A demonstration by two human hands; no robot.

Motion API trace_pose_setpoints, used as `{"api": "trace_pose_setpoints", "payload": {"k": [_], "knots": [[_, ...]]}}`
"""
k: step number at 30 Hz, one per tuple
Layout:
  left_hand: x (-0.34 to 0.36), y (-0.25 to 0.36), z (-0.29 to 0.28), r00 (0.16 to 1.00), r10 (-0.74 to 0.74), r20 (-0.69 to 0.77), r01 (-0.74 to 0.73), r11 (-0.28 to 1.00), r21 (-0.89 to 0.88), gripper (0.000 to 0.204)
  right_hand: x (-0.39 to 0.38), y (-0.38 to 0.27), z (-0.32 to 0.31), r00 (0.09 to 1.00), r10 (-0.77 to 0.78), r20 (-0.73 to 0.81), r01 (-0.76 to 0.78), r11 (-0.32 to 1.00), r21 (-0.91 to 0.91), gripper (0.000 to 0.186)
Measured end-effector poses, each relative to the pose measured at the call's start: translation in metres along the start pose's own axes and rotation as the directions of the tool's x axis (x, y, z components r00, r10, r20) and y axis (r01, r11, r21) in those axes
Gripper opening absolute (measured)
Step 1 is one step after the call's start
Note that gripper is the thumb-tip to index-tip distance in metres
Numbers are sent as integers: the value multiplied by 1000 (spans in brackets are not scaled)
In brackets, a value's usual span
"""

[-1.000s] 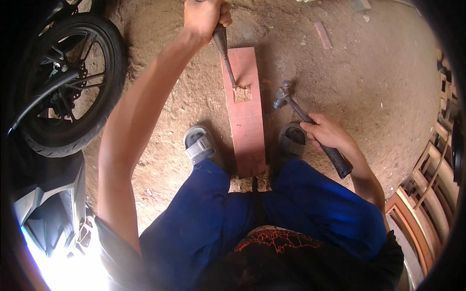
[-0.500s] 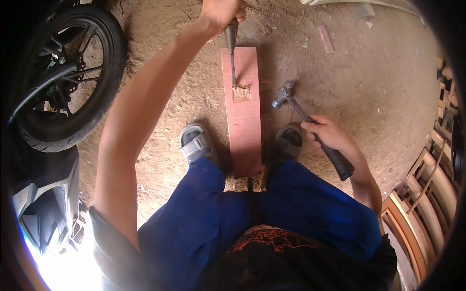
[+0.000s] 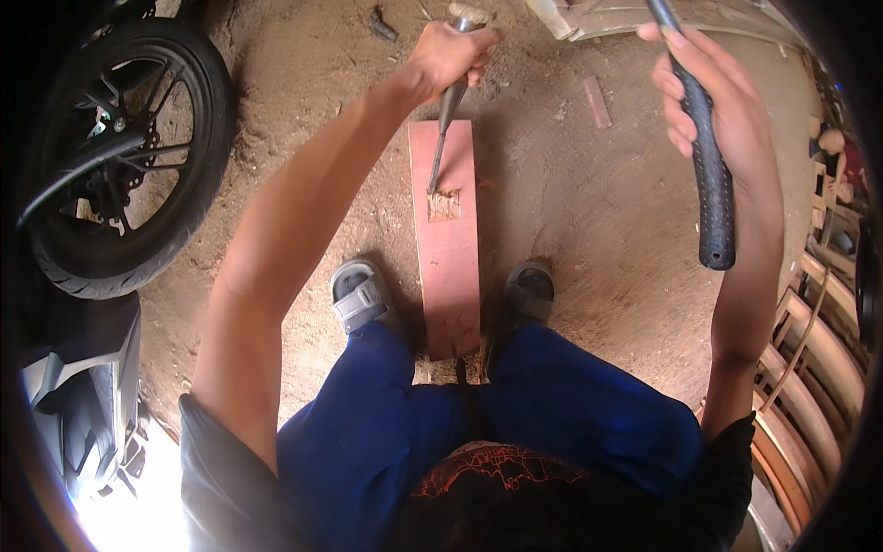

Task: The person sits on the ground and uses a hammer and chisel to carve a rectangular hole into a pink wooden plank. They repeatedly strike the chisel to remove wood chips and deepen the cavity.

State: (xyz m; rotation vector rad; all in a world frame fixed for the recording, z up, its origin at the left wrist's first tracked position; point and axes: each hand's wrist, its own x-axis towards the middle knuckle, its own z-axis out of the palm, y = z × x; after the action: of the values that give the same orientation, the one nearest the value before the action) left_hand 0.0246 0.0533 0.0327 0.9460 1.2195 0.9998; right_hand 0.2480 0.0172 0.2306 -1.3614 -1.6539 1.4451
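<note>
A long pinkish wooden board (image 3: 448, 267) lies lengthwise between my sandalled feet, with a rough, chipped rectangular recess (image 3: 444, 206) in its upper half. My left hand (image 3: 451, 57) is closed around a metal chisel (image 3: 449, 109) above the board's far end; the blade's tip rests at the upper left edge of the recess, and the top of the chisel pokes out above my fist. At upper right, my right hand (image 3: 713, 101) grips the dark handle of a hammer (image 3: 716, 221), raised near the camera, its head out of the frame.
A black motorcycle wheel (image 3: 198, 156) and bodywork (image 3: 87, 377) stand at left. Curved wooden pieces (image 3: 809, 368) are stacked at right. A small pink offcut (image 3: 597, 101) lies on the dirt floor (image 3: 598, 212); pale timber (image 3: 561, 18) lies at the top, and part of another person (image 3: 832, 147) shows at far right.
My right hand has swung the hammer up from beside my right leg toward the top right. My left hand and chisel sit a little lower and further right, with the chisel's top now showing.
</note>
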Motion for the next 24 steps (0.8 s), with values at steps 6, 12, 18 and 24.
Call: {"api": "trace_pose_setpoints", "payload": {"k": [6, 12, 18, 24], "knots": [[-10, 7, 6, 999, 17, 30, -16, 998, -56, 36, 17, -7, 3, 945, 239, 224, -243, 970, -10, 32], [-10, 2, 4, 999, -33, -13, 31, 989, -144, 34, 32, -29, -9, 970, 88, 225, -88, 996, -10, 41], [-11, 2, -5, 999, -33, 3, 33, 992, -124, 34, 44, -9, 24, 993, 87, 76, -74, 983, -166, 36], [-9, -14, -8, 995, -96, -12, 93, 985, -142, 32, 68, -33, 8, 924, 315, 218, -231, 912, -339, 33]]}}
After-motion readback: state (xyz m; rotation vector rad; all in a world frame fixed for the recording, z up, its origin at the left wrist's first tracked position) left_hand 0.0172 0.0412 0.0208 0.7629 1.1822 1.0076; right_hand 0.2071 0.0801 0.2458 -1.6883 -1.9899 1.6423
